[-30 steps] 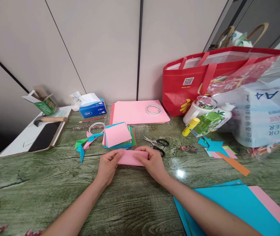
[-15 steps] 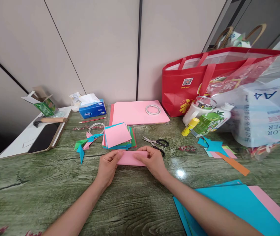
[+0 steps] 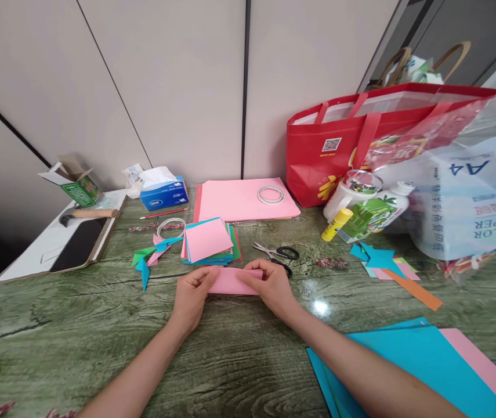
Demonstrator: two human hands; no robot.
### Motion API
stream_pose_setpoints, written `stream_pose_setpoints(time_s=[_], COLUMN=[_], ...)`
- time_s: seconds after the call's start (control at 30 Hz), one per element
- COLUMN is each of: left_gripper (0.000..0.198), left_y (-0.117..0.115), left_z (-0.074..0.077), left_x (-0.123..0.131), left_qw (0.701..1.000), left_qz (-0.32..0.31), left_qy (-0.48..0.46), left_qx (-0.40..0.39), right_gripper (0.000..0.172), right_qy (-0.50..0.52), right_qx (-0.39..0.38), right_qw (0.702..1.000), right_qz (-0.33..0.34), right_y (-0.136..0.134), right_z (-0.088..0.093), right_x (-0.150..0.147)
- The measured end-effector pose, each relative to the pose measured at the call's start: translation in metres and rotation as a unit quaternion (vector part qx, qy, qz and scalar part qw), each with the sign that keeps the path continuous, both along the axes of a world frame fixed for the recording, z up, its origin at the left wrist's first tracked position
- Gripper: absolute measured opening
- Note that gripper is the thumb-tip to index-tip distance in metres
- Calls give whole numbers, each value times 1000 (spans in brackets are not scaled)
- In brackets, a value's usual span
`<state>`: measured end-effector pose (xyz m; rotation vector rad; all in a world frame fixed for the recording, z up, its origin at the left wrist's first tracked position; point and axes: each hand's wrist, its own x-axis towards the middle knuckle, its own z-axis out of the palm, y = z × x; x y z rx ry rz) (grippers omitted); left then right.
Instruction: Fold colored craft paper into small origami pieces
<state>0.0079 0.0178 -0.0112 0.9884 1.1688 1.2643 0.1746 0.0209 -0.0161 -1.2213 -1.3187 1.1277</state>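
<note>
A folded pink paper strip (image 3: 234,282) is held level between both hands, just over the green table. My left hand (image 3: 192,294) pinches its left end, thumb on top. At the right end, my right hand (image 3: 272,287) grips it with the thumb pressed on its face. The fingers behind the strip are partly hidden. Right beyond the strip lies a stack of coloured paper squares (image 3: 206,241), pink on top. Black-handled scissors (image 3: 277,252) lie open just beyond my right hand.
Folded paper pieces (image 3: 143,267) lie left of the stack. Large blue sheets (image 3: 413,360) sit under my right forearm. Further back are a tissue box (image 3: 165,194), pink sheets (image 3: 230,197), a glue stick (image 3: 337,225) and a red bag (image 3: 308,162). A phone (image 3: 78,244) is at left.
The pink strip has shifted very slightly to the right and looks a little bowed. Both hands keep their hold on it.
</note>
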Motion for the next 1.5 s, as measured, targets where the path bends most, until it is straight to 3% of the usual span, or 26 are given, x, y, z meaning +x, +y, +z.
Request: stream_pose_setpoints(time_s=[0.27, 0.53, 0.63, 1.0, 1.23, 1.5], left_gripper=[15, 19, 16, 15, 14, 13], left_y=[1, 3, 2, 1, 0, -3], left_z=[1, 10, 16, 15, 16, 16], left_x=[-4, -9, -9, -6, -6, -6], left_qw=[998, 967, 959, 962, 964, 957], left_qz=[-40, -105, -123, -89, -28, -2], left_qy=[36, 221, 245, 240, 236, 250], left_qx=[-11, 65, 77, 95, 119, 146], right_gripper=[14, 12, 13, 16, 60, 50], right_qy=[-17, -44, -49, -43, 59, -8], right_qx=[3, 8, 10, 18, -7, 21], right_qw=[1000, 998, 997, 998, 994, 997], right_qz=[15, 42, 52, 45, 90, 75], right_y=[-1, -2, -2, -2, -1, -1], right_z=[5, 6, 5, 2, 0, 0], right_x=[0, 0, 0, -1, -1, 0])
